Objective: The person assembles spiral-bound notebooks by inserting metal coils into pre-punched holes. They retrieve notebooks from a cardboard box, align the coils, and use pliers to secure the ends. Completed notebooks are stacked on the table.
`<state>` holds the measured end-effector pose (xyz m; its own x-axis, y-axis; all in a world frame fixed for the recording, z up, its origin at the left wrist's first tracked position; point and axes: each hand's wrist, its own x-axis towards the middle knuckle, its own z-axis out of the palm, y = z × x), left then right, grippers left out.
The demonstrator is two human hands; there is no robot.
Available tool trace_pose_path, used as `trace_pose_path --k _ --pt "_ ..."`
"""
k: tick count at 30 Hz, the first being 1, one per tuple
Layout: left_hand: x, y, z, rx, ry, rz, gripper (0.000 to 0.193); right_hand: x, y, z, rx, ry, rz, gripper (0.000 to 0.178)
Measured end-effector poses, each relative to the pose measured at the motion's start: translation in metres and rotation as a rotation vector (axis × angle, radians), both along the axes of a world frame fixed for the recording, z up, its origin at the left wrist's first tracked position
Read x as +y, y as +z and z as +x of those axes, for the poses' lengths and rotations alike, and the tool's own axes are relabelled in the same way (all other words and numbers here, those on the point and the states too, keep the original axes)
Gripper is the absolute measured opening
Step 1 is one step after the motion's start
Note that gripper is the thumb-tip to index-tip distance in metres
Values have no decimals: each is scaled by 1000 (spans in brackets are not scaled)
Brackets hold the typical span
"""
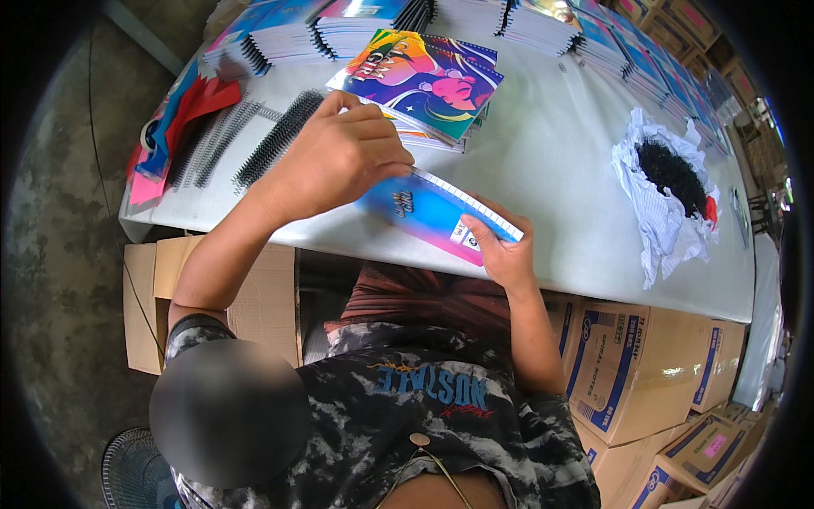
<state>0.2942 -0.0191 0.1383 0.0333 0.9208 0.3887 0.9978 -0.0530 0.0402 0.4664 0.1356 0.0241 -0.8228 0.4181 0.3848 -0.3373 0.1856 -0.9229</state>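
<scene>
At the white table [577,195], the left fingers [383,140] and right fingers [514,224] clamp a blue-and-pink notebook [424,214].

There is one held notebook [415,212], one purple-topped notebook pile [424,81], one crumpled wrapping [632,182] and one table [577,170].

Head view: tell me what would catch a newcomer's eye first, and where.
Most likely the pile of illustrated covers, vivid purple and yellow, at the upper centre of the white table. Next, the blue-and-pink booklet near the front edge, gripped by the right hand, with the left hand at its other end. Far right, a black tangle lies on crumpled whitish wrapping.
</scene>
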Motion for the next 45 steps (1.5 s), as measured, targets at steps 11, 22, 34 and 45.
trace_pose_path --k 11,22,34,45 --pt "-8 1 -4 -8 78 -128 25 -2 -1 -1 -15 44 37 24" --pt "-19 -33 -7 145 86 233 35 -3 0 -2 58 49 133 27" --pt "-17 -13 -2 24 167 97 23 -3 -1 -4 50 51 138 30" --pt "-6 -70 5 103 352 424 84 -5 -2 -8 177 -38 253 26"
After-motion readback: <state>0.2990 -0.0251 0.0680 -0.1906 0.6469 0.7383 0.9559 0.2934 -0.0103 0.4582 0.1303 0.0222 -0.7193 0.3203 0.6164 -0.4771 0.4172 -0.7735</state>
